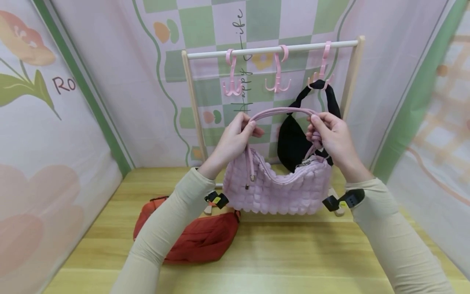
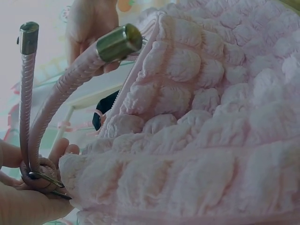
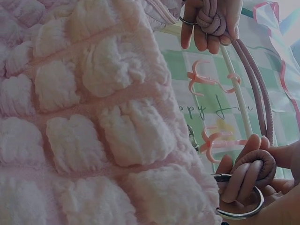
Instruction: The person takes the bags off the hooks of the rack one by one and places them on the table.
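A pink quilted handbag (image 1: 279,190) hangs in front of the rack, its thin strap (image 1: 282,110) arched between both hands. My left hand (image 1: 238,132) pinches the strap's left end, where two metal-tipped cord ends dangle. On the other side my right hand (image 1: 330,132) pinches the strap by its knot (image 1: 316,139). In the right wrist view a knot (image 3: 253,173) looped through a metal ring (image 3: 241,211) lies against the fingers. The left wrist view shows the cord tips (image 2: 119,43) near the bag's puffed fabric.
A wooden rack with a white rail (image 1: 257,51) carries pink hooks (image 1: 278,77). From the right hook hangs a black bag (image 1: 293,141), partly behind the pink one. A red bag (image 1: 205,237) lies on the wooden table (image 1: 293,257) at left, partly covered by my left arm.
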{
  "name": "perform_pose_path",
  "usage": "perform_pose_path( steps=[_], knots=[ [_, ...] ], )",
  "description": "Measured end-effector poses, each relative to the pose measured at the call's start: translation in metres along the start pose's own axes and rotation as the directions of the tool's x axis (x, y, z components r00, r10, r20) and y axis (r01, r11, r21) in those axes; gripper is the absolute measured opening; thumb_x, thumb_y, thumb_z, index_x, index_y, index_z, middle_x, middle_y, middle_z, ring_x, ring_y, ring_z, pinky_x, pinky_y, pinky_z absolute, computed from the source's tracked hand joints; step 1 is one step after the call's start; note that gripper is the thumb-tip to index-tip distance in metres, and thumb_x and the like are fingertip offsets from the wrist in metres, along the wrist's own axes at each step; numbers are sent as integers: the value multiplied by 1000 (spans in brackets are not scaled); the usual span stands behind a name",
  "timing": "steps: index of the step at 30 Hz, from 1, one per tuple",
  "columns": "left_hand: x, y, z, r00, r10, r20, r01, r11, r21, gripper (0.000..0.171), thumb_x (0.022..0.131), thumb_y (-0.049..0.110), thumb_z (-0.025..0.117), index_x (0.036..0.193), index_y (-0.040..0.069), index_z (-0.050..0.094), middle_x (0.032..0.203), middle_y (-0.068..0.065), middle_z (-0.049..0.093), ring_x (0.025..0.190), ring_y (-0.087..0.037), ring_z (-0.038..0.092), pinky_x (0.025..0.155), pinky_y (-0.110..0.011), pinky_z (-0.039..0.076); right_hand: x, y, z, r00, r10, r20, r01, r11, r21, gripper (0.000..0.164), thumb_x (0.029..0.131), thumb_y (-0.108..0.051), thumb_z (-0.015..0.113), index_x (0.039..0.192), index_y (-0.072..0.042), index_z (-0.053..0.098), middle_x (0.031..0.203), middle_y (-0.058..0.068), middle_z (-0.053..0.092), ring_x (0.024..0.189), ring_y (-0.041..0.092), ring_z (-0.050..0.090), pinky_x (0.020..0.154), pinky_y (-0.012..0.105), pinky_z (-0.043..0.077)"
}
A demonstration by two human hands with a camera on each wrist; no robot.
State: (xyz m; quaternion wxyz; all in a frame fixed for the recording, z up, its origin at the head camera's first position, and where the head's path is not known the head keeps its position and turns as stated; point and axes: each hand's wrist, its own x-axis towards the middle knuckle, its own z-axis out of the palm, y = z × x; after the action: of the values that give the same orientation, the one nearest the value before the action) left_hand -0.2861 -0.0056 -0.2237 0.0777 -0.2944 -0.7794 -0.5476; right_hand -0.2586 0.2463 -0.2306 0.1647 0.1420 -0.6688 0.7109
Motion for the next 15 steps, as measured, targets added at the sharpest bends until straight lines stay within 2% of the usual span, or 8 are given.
perform_pose_path(
  steps=[6, 11, 15],
  knots=[
    [0, -1, -1, 1000, 9, -19, -9, 1000, -4, 16, 102, 22, 42, 102, 8, 49, 98, -8, 70, 92, -17, 68, 76, -25, 47, 0, -1, 0, 1000, 12, 18, -12, 1000, -19, 14, 93, -23, 59, 90, -10, 61, 69, -1, 60, 56, 7, 58, 43, 15, 43],
    [-1, -2, -3, 1000, 7, -30, -7, 1000, -10, 16, 102, 22, 42, 103, 8, 49, 98, -9, 70, 91, -16, 68, 76, -26, 48, 0, 0, -1, 999, 38, 32, -34, 993, -117, 17, 94, -28, 57, 92, -12, 60, 67, -3, 58, 53, 6, 56, 39, 16, 39],
    [-1, -3, -3, 999, 8, -41, -9, 1000, -15, 16, 102, 21, 42, 102, 7, 50, 97, -10, 70, 90, -16, 68, 77, -25, 47, 0, 2, -1, 998, 36, 43, -30, 992, -126, 17, 95, -28, 56, 93, -12, 60, 67, -3, 57, 52, 5, 54, 39, 15, 39]
  ],
)
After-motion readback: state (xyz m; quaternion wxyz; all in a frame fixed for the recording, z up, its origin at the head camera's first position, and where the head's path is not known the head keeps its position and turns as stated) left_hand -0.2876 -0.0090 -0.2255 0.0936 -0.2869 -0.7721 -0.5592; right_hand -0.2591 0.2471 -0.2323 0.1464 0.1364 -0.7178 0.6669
